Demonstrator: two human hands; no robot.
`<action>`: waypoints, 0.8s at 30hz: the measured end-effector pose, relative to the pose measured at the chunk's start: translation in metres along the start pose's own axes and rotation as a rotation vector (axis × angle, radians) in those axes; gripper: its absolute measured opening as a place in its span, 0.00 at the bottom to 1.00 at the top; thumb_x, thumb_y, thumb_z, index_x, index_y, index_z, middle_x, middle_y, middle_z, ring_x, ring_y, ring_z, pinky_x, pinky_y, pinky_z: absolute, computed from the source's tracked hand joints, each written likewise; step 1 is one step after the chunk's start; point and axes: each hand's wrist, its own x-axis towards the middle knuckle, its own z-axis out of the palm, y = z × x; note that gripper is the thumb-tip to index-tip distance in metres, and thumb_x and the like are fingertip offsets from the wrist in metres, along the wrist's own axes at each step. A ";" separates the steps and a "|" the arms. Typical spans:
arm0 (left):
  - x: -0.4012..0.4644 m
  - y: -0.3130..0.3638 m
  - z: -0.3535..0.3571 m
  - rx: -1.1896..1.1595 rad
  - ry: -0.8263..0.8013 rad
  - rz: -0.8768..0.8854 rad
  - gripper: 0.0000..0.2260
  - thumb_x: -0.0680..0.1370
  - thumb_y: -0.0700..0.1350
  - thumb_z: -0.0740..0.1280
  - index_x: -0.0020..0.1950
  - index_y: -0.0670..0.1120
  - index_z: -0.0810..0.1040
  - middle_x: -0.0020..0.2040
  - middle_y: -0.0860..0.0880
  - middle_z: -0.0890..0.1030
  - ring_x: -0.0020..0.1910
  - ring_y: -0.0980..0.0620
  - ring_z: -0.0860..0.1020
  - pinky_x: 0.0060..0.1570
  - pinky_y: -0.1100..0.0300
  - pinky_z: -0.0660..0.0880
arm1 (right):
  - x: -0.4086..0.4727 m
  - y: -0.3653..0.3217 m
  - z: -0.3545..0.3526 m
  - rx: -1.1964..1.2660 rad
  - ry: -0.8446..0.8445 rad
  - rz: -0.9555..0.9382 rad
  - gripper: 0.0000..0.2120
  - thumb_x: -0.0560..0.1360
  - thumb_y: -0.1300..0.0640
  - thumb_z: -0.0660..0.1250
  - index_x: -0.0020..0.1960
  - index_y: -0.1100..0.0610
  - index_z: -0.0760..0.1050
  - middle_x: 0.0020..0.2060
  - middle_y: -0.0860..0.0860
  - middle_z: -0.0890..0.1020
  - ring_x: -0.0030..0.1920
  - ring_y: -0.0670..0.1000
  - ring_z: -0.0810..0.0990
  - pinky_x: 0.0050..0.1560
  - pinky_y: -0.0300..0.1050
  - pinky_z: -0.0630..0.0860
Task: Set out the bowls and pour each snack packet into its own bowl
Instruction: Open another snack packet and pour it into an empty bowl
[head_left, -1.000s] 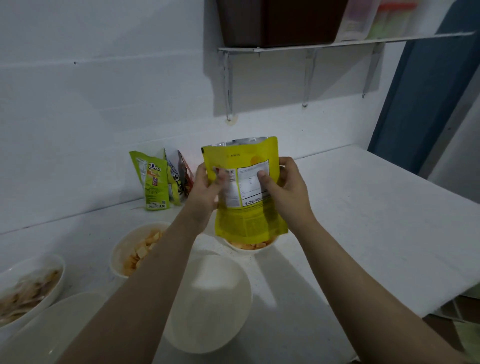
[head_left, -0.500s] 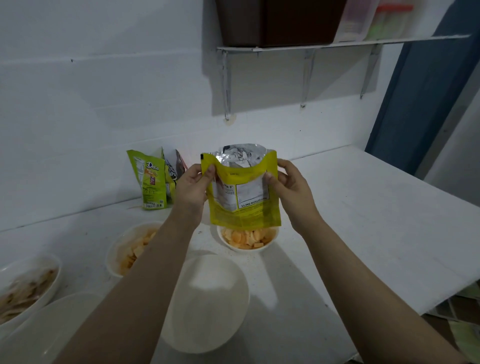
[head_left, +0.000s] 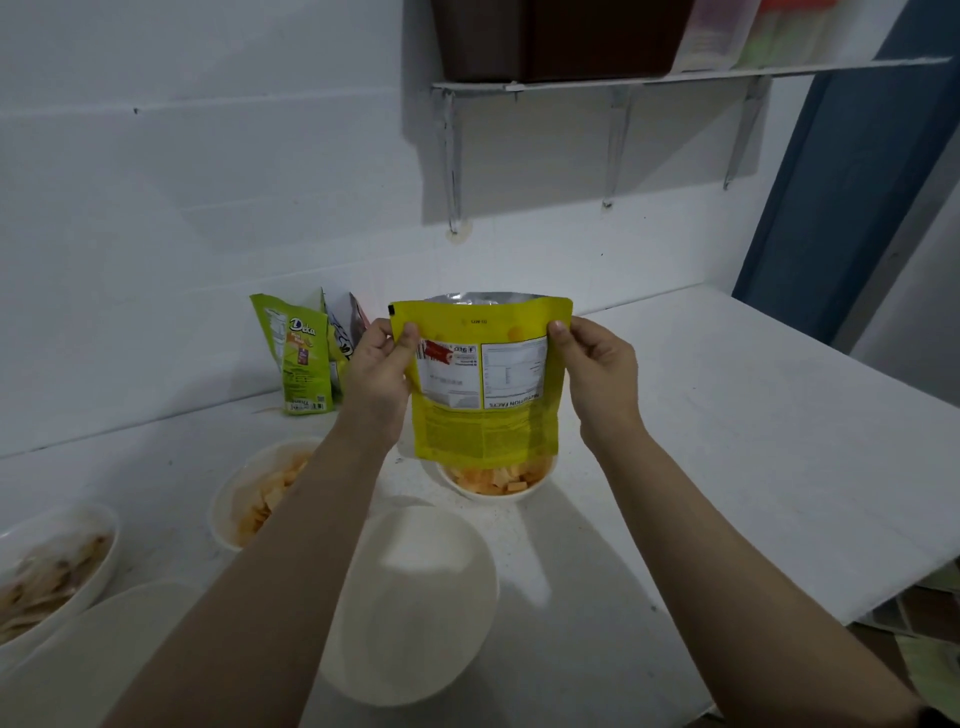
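**Desk:** What does the head view show?

**Photographer:** A person holds a yellow snack pouch (head_left: 485, 379) in the air above a small white bowl (head_left: 493, 486) of orange cracker pieces on a white table (head_left: 727, 441). The left hand (head_left: 379, 374) pinches the pouch's left edge near the top, thumb on the printed face; the right hand (head_left: 597, 374) pinches the right edge the same way. The silver-lined mouth faces up, though the label print reads upside down.

**Desk:** And the other bowls?

**Photographer:** An empty bowl (head_left: 415, 597) sits nearest the camera. A bowl of orange snacks (head_left: 244, 499) stands to the left, partly behind the forearm, and a bowl with pale strips (head_left: 52, 566) sits at the far left edge. A green packet (head_left: 298, 358) and further packets (head_left: 345, 332) lean against the wall.

**Desk:** How far along is it?

**Photographer:** Judging by the pouch's flat look, it seems mostly emptied into the bowl beneath. I cannot tell whether anything is left inside.

**Desk:** What could go wrong?

**Photographer:** If pieces remain and the pouch is tipped while off-centre, they could scatter on the table or drop into the empty bowl, which is probably meant for another packet. Both grips are light pinches on slick film, so a shake could slip it loose. The left forearm also passes over the orange-snack bowl and could knock it when lowered.
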 end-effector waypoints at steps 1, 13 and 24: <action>0.000 0.000 -0.001 0.002 -0.003 0.000 0.05 0.82 0.41 0.61 0.50 0.45 0.77 0.49 0.45 0.84 0.53 0.43 0.80 0.61 0.37 0.73 | 0.002 -0.001 -0.002 -0.008 0.022 -0.013 0.07 0.80 0.61 0.66 0.51 0.57 0.83 0.37 0.42 0.86 0.40 0.38 0.83 0.41 0.32 0.76; 0.010 0.004 0.012 -0.075 0.047 -0.034 0.05 0.83 0.40 0.60 0.51 0.45 0.75 0.45 0.49 0.86 0.48 0.50 0.83 0.55 0.47 0.78 | 0.007 0.002 -0.001 -0.090 -0.200 0.107 0.11 0.75 0.53 0.72 0.53 0.59 0.82 0.47 0.53 0.87 0.49 0.52 0.86 0.49 0.50 0.82; 0.011 0.014 0.001 -0.021 -0.008 0.024 0.05 0.81 0.42 0.63 0.56 0.45 0.75 0.52 0.43 0.83 0.48 0.48 0.83 0.46 0.53 0.80 | 0.007 0.028 -0.013 -0.214 -0.215 0.098 0.10 0.78 0.59 0.68 0.58 0.53 0.81 0.52 0.48 0.86 0.54 0.48 0.84 0.59 0.52 0.79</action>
